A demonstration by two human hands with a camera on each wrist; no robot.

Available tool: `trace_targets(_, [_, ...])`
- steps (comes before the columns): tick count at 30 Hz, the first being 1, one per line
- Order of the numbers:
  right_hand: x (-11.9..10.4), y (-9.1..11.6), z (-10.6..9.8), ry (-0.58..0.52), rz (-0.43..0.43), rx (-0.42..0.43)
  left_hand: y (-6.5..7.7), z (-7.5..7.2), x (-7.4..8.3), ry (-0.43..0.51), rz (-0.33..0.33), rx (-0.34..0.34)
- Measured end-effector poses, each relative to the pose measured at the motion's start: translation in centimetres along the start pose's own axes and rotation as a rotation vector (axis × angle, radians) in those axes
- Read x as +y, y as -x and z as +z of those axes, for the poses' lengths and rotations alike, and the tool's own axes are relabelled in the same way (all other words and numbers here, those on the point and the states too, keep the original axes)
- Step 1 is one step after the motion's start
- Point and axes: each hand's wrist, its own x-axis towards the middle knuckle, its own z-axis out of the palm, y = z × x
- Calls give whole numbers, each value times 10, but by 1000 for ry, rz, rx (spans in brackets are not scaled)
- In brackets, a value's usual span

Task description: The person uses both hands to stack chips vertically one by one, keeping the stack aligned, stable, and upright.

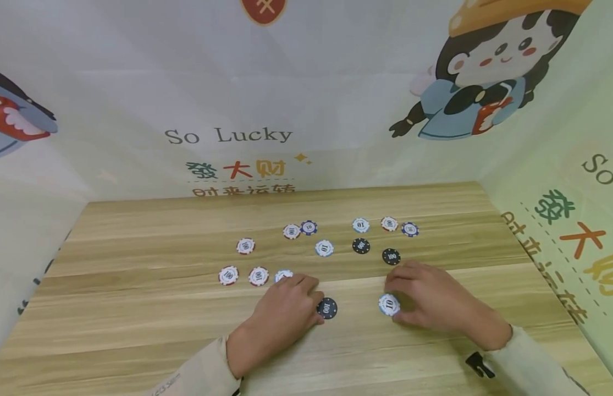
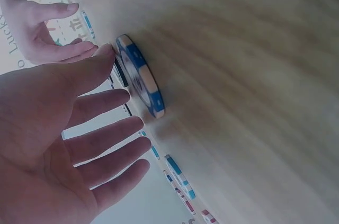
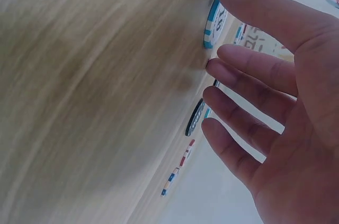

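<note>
My left hand (image 1: 288, 308) has its thumb and index tips around the edge of a black poker chip (image 1: 327, 308) marked 100. A blue-edged chip (image 2: 140, 75) shows close to the left thumb in the left wrist view; the hand hides it from the head view. A light-blue-edged chip (image 1: 283, 275) lies partly covered by the left hand's knuckles. My right hand (image 1: 435, 297) pinches a light-blue-edged chip (image 1: 388, 304) marked 10 at its edge between thumb and index finger, low over the wooden table. The right hand's other fingers stay fairly straight.
Several chips lie flat beyond the hands: red-edged ones (image 1: 228, 275), dark blue ones (image 1: 410, 229), light-blue ones (image 1: 324, 248) and black ones (image 1: 391, 256). Printed cloth walls (image 1: 336, 143) border the wooden table (image 1: 138, 236). A black buckle (image 1: 479, 364) hangs by the right sleeve.
</note>
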Motion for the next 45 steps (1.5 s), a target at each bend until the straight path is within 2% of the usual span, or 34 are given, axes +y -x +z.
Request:
trace_targets(10, [-1, -4, 1, -16, 5, -16, -3, -3, 1, 50, -20, -16])
trace_targets(21, [-2, -6, 3, -35, 9, -26, -4, -4, 1, -2, 2, 5])
trace_targets(37, [-5, -12, 5, -62, 4, -29, -4, -4, 2, -16, -4, 2])
trace_targets(45, [-9, -18, 4, -52, -26, -18, -3, -4, 3, 9, -11, -7])
